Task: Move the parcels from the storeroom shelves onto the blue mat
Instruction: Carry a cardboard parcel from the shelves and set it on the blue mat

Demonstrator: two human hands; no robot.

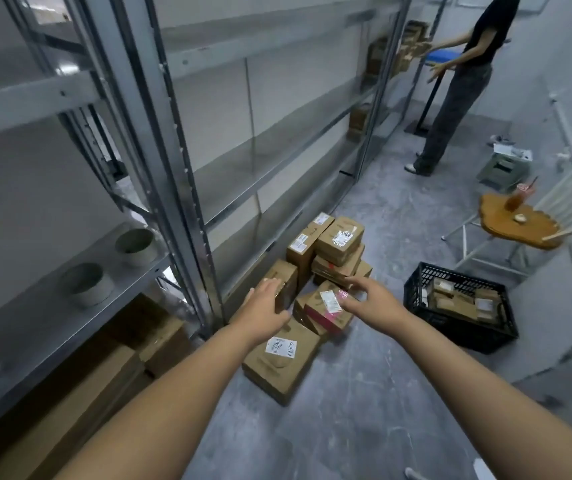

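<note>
From the head camera we see a heap of brown parcels (338, 239) lying on the grey floor (364, 393), right against the foot of the metal shelves (178, 168). Both arms reach out over the heap. The left hand (265, 306) is released, fingers straight, at a small box (286, 277) on the heap's left edge; we cannot tell whether it touches. The right hand (369, 297) is also released, fingers loosely spread just above a pink-banded parcel (329, 311), grasping nothing. A black crate (461, 336) with more packages stands to the right. 2 grey bowls (135, 245) sit on a left shelf. At the far end a second person (457, 98) stands by a blue board (440, 57), near shelves that carry more boxes (376, 58).
</note>
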